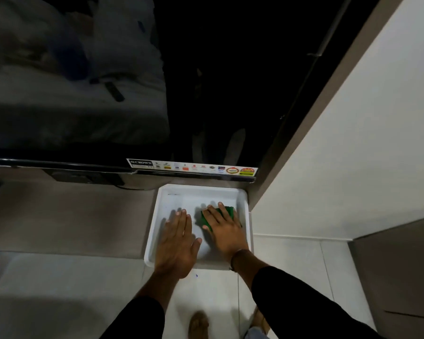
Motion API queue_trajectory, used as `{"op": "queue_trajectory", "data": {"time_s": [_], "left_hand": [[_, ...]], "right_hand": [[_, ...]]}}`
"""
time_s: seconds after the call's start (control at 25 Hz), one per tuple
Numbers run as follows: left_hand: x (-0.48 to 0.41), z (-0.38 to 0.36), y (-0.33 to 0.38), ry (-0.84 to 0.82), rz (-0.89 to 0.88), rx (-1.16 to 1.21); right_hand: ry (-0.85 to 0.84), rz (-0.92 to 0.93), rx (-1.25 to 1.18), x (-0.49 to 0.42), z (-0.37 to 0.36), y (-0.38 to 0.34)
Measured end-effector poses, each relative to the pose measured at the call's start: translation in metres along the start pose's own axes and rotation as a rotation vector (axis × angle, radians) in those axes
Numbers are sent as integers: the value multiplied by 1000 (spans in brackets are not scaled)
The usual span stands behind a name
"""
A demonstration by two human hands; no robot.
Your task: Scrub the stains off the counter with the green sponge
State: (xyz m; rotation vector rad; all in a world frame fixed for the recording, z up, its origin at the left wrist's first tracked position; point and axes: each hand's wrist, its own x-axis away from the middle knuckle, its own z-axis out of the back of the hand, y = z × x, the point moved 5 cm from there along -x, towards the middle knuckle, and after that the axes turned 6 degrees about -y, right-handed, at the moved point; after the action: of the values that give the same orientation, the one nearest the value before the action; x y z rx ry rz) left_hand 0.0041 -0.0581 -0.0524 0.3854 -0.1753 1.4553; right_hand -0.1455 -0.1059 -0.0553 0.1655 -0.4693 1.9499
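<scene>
right hand (224, 231) flat on the sponge (228, 214), fingers spread and pressing down, palm over most of it. only the green far edge and a strip by my fingertips show. flat palm instead of a pinch, i judge, so the weight goes straight into the pad and it won't roll under a push.

the sponge sits in the right half of a white tray (242, 199), near its right wall. the tray rests on the brown counter (71, 216), pushed back close under the tv (157, 81) and into the corner by the wall (353, 143). so the scrubbing surface here is the tray floor, not bare counter. i can't make out clear stains; a faint dark mark near the tray's far left rim, too small to tell.

left hand (178, 243) open, fingers together and laid flat on the tray's left half, heel over the near rim, thumb out to the side. holds nothing. likely there to pin the tray, since it's light and would skate when i push the sponge.

the two hands are just apart, my left thumb near my right wrist. black sleeves, a band on the right wrist.

risk as i read it: the tray overhangs the counter's front edge slightly, so hard strokes toward me could tip it. shorter strokes, keep the left hand's weight on.
</scene>
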Motion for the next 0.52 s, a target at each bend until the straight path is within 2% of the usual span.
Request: {"op": "queue_trajectory", "data": {"time_s": [0.16, 0.4, 0.52], "left_hand": [[0, -3, -3, 13, -37, 25], [-1, 1, -2, -15, -67, -38], [5, 13, 11, -6, -63, -70]], "right_hand": [[-82, -61, 5, -6, -25, 1], [-116, -58, 2, -2, -20, -5], [-21, -55, -55, 16, -2, -7]]}}
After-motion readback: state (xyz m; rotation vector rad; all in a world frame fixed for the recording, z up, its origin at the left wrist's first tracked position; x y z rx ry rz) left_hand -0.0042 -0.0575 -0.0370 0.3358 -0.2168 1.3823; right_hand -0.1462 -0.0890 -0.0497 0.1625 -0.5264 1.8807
